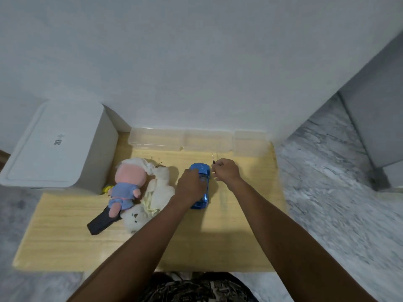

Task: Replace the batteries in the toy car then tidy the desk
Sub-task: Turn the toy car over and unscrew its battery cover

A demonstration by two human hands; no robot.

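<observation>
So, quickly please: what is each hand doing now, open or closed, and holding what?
Left hand: closed, gripping the blue toy car.
Right hand: closed, holding a small screwdriver.

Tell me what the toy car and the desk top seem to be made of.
Toy car: likely plastic with a glossy metallic-blue finish; it shows bright highlights. Desk top: pale wood or wood-look laminate; fine grain lines run across it, matte.

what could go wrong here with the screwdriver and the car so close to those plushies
1. The right hand grips a thin screwdriver tip up, close to the left hand; a slip might jab it.
2. The left hand holds the blue toy car right side up, so it must be flipped; it may knock the white plush beside it.
3. A loosened screw could get lost among the plush toys.
</observation>
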